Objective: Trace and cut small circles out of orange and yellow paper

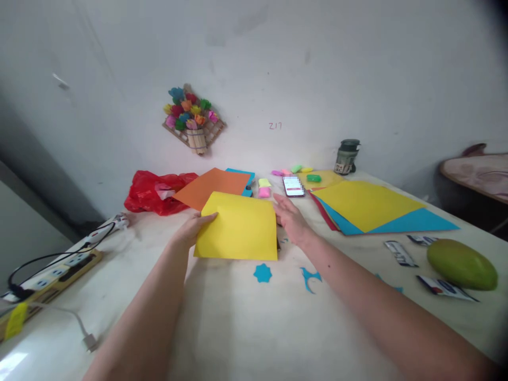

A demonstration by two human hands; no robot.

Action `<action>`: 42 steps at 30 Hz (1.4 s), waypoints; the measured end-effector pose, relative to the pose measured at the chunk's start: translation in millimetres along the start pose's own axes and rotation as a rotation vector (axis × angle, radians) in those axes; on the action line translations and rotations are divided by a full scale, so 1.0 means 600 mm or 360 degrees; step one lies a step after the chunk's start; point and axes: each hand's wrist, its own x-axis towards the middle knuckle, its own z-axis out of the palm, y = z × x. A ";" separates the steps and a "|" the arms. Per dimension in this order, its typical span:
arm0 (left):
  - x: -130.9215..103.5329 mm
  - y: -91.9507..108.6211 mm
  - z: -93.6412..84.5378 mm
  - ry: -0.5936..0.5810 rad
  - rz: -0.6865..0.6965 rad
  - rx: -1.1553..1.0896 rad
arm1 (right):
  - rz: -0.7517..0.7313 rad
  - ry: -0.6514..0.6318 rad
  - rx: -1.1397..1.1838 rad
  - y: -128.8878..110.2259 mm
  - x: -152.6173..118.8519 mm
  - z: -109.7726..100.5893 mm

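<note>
A yellow sheet [238,227] stands raised over the middle of the table, its top edge curving slightly. My left hand [195,227] grips its left edge, thumb on the front face and fingers hidden behind. At the right edge is my right hand [289,216], its fingers extended and spread beside the sheet. Something dark shows partly behind the sheet's right edge, too hidden to name. In front of the sheet lie a blue scalloped paper cutout [262,273] and a curved blue scrap [310,279].
Behind are an orange sheet [216,186], red plastic bag [145,193], phone [293,186] and clay packets [264,188]. Right are stacked coloured sheets [369,203], a green fruit [461,264], small packets [400,253] and a jar [346,157]. A power strip [59,272] lies left.
</note>
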 end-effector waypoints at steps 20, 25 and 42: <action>0.028 0.020 -0.044 0.0360 0.0482 -0.0314 | 0.0029 -0.0191 -0.0634 0.029 0.049 0.019; 0.041 0.033 -0.050 0.0409 0.0601 -0.0455 | -0.0234 -0.0563 -0.1877 0.048 0.051 0.018; 0.076 0.027 -0.022 0.0375 0.0519 -0.0713 | -0.0902 -0.1477 -0.2146 -0.008 -0.089 0.038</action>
